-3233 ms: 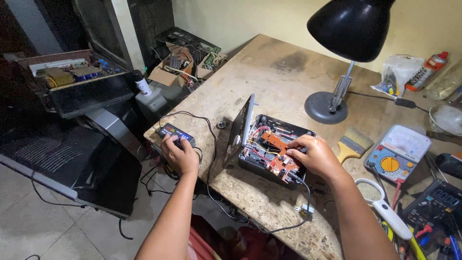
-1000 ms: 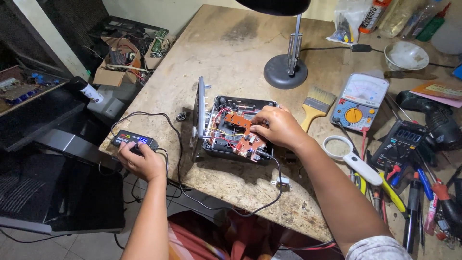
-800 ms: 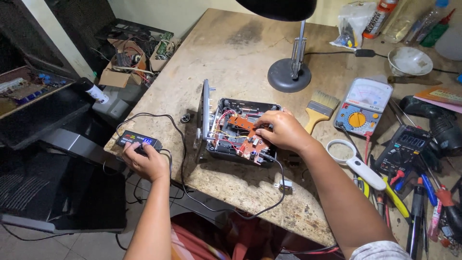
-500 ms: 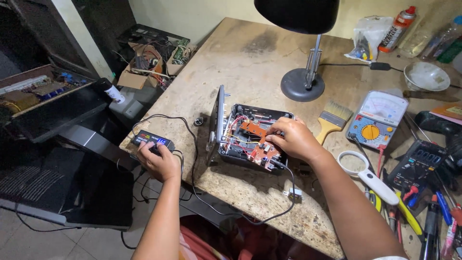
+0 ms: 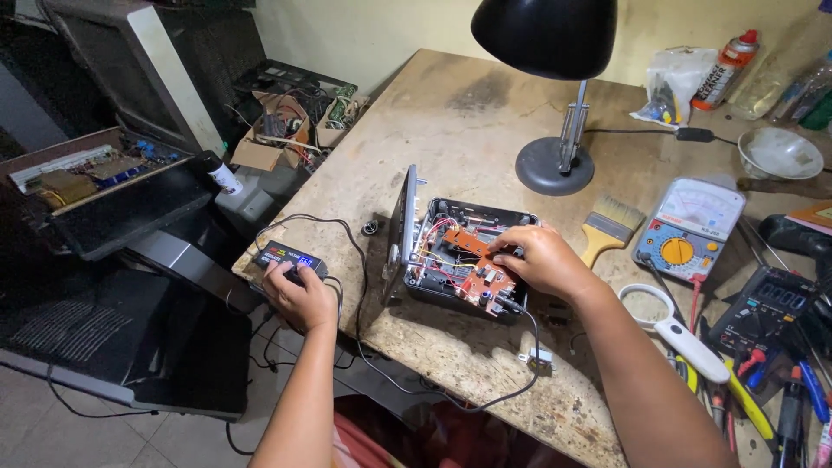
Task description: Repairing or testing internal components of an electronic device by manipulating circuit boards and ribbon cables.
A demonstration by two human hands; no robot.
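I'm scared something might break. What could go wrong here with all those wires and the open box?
The right hand rests on the orange boards inside the open device, with red wires around the fingers, so one could perhaps get tugged loose. A black cable runs from the small display module under the left hand near the table edge; a pull might drag it off.

A small black module with a lit blue-and-red screen sits at the desk's left edge; a clear plastic bag and red-capped spray can stand near its far right corner.
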